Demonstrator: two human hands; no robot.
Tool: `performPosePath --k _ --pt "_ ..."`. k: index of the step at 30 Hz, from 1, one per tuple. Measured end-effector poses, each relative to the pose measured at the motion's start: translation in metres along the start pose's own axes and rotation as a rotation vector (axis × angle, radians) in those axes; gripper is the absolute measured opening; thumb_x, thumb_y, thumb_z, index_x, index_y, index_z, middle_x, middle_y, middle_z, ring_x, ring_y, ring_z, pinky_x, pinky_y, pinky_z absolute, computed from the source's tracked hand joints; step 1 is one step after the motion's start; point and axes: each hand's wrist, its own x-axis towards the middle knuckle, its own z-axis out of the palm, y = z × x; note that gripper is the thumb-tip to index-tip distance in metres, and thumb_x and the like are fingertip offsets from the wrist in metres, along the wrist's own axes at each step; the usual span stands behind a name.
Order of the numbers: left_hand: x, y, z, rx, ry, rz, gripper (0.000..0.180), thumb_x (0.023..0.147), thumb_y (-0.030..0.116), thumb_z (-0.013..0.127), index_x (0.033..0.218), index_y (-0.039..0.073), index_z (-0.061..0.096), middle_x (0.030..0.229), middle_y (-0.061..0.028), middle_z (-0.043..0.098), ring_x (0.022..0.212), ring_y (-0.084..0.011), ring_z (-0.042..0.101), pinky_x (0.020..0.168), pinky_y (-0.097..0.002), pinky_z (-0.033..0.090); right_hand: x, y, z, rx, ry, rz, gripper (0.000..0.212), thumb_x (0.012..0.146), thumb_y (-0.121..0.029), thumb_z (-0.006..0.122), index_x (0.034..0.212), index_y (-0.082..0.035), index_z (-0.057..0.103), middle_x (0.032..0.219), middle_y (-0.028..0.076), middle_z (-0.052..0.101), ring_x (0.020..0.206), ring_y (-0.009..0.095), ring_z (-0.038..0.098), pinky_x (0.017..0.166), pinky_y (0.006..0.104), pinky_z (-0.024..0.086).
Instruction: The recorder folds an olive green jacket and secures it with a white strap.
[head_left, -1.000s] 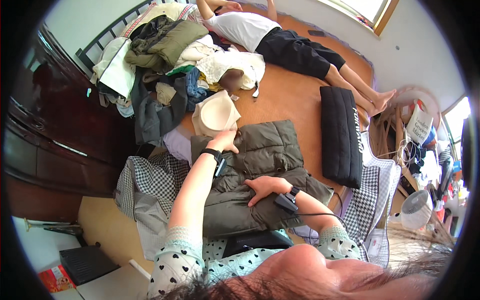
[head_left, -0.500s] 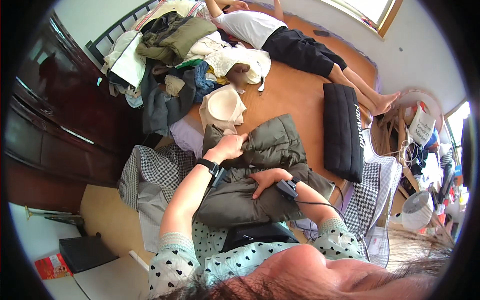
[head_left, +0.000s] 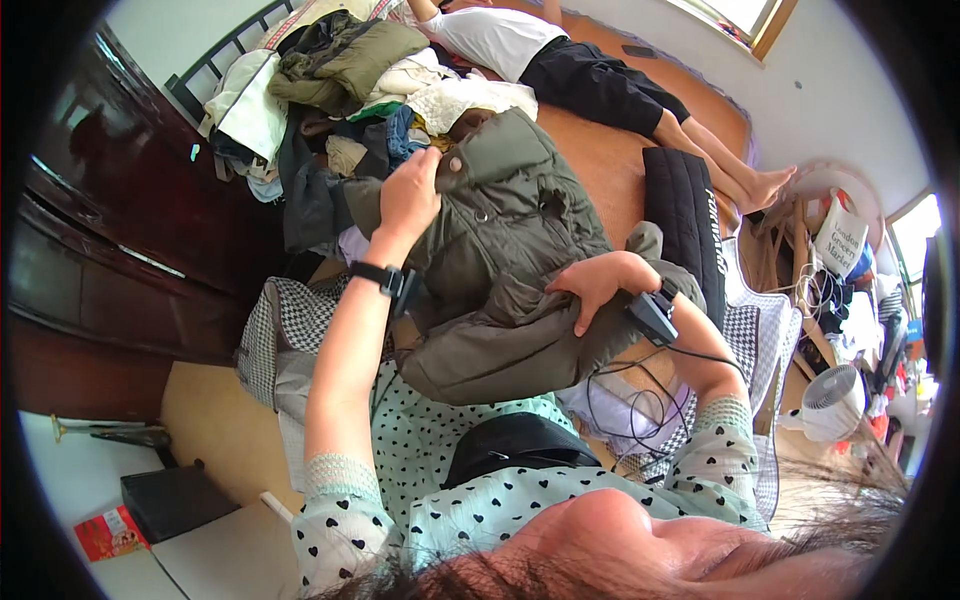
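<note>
An olive-green padded jacket (head_left: pixel 520 215) is raised in front of me, with snap buttons along its upper part. My left hand (head_left: pixel 410 200) is closed on its upper left edge, fingers wrapped round the cloth. Lower on the right, my right hand (head_left: pixel 605 285) grips a bunched fold of the same jacket, thumb pointing down and apart from the fingers. Part of the jacket hangs toward my lap. Each wrist wears a black strap with a small device.
A heap of clothes (head_left: pixel 350 75) lies at the bed's far left. Beyond the jacket, a person (head_left: pixel 600 85) lies on the orange-brown bed mat (head_left: pixel 615 180). A black padded item (head_left: pixel 683 205) is to the right. A dark wardrobe (head_left: pixel 130 220) stands left, a white fan (head_left: pixel 832 400) right.
The jacket has been lifted and spread upward, now covering the beige bra cup on the bed. My left hand moved up and left; my right hand moved up and right.
</note>
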Motion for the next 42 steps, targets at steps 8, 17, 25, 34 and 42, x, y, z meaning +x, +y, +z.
performPosePath --k 8,17,25,34,42 --pt "-0.019 0.025 0.085 0.187 -0.209 0.008 0.021 0.079 0.007 0.055 0.099 0.006 0.048 0.089 -0.0148 0.056 0.08 -0.0326 0.06 0.068 -0.0416 0.05 0.063 0.032 0.038 -0.316 0.001 0.394 0.026 0.064 -0.009 0.067 0.089 0.0 0.065 0.085 0.018 0.066 0.081 0.038 0.064 0.06 0.0447 0.051" --pt "-0.027 0.0 0.093 -0.248 -0.752 -0.507 0.063 0.066 0.036 0.073 0.109 -0.008 0.056 0.1 -0.0282 0.063 0.1 -0.036 0.061 0.087 -0.0402 0.048 0.069 0.057 0.057 -0.362 0.165 0.251 0.03 0.063 -0.01 0.068 0.093 -0.006 0.066 0.085 0.015 0.067 0.084 0.037 0.064 0.065 0.0437 0.052" --pt "0.035 -0.011 0.075 -0.055 -0.137 -0.454 0.023 0.079 0.009 0.051 0.1 0.004 0.061 0.093 -0.0199 0.065 0.088 -0.0366 0.062 0.073 -0.045 0.048 0.076 0.027 0.068 -0.522 0.258 0.266 0.015 0.075 -0.013 0.059 0.084 -0.009 0.07 0.083 0.01 0.069 0.079 0.031 0.067 0.061 0.0409 0.052" --pt "-0.134 0.056 0.154 0.181 -0.679 0.267 0.066 0.081 0.014 0.049 0.141 0.037 0.033 0.104 -0.0124 0.049 0.091 -0.0289 0.053 0.068 -0.0399 0.048 0.077 0.021 0.091 -0.579 0.415 0.294 0.027 0.092 -0.026 0.046 0.091 -0.01 0.068 0.072 0.009 0.066 0.072 0.03 0.066 0.058 0.0424 0.05" --pt "-0.113 0.069 0.118 0.14 -1.122 0.054 0.071 0.084 0.013 0.053 0.141 0.045 0.026 0.117 -0.0199 0.049 0.101 -0.0369 0.057 0.083 -0.0412 0.05 0.061 0.018 0.096 -0.537 0.414 0.279 0.025 0.083 -0.015 0.054 0.107 -0.014 0.061 0.073 0.011 0.065 0.073 0.031 0.066 0.059 0.043 0.05"
